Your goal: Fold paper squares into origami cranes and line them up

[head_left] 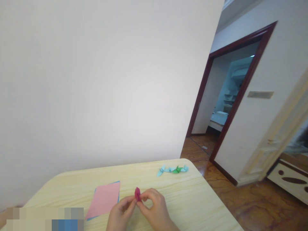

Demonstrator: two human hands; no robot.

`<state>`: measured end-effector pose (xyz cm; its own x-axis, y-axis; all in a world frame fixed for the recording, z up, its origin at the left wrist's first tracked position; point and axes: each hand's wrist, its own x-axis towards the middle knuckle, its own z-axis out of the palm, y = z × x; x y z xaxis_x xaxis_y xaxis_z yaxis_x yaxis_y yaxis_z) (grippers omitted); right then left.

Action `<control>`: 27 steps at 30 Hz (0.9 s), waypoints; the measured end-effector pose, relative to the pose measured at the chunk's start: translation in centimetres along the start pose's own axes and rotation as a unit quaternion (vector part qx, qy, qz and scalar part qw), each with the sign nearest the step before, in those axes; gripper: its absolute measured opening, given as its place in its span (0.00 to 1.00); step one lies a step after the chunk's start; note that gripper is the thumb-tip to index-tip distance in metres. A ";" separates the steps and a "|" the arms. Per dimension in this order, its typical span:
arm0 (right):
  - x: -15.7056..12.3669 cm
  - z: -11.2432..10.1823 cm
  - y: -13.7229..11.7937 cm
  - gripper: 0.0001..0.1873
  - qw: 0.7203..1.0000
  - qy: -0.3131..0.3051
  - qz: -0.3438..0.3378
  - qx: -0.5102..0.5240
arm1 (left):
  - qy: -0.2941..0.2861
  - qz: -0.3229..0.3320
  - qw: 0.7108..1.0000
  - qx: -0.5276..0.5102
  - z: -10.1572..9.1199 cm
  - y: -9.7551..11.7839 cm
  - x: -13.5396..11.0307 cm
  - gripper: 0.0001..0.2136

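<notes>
A small folded piece of dark pink paper [137,193] is held upright between my two hands, just above the table. My left hand [122,211] pinches its lower left side between thumb and fingertips. From the right, my right hand [155,205] grips it the same way, with the thumb below and the index finger curled over. Part of the paper is hidden by the fingertips. To the left of my hands lies a stack of paper sheets [105,199], pink on top with blue edges showing beneath.
Several folded paper figures, light blue ones and a green one [177,169], stand in a row at the table's [197,195] far right. A white wall [108,96] rises behind the table. Rightward are a wooden floor and a dark red door frame [233,118]. Blurred blocks cover the lower left corner.
</notes>
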<state>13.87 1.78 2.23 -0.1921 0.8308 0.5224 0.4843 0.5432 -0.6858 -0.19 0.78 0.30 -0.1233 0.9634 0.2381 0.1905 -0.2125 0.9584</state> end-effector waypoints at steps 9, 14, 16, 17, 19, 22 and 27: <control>0.0 0.0 0.1 0.07 1.000 0.011 -0.007 -0.012 | -0.006 0.046 0.999 0.006 0.1 -0.3 0.1 0.13; 0.1 -0.2 0.1 0.07 1.000 0.010 0.005 0.024 | -0.020 0.030 0.999 0.022 0.3 -0.3 -0.2 0.12; 0.1 -0.4 0.2 0.07 0.999 0.005 0.004 0.039 | -0.027 0.038 0.998 0.031 0.3 -0.3 -0.2 0.12; 0.1 -0.4 0.2 0.08 0.999 0.003 0.003 0.045 | -0.030 0.047 0.998 0.034 0.3 -0.3 -0.2 0.11; 0.2 -0.4 0.3 0.08 0.998 -0.001 -0.001 0.057 | -0.032 0.072 0.996 0.040 0.2 -0.3 -0.1 0.10; 0.1 -0.3 0.2 0.08 0.998 0.004 0.008 0.069 | -0.023 0.116 0.991 0.063 0.0 -0.3 0.0 0.09; -0.1 0.1 0.4 0.09 0.997 0.004 0.040 0.069 | -0.017 0.171 0.979 0.107 -0.2 -0.8 -0.1 0.08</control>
<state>14.01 1.94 1.88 -0.1495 0.8716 0.4670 0.3756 0.4869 -0.7886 -0.55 0.77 -0.42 0.0147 0.8479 0.5299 0.4148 -0.4874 0.7684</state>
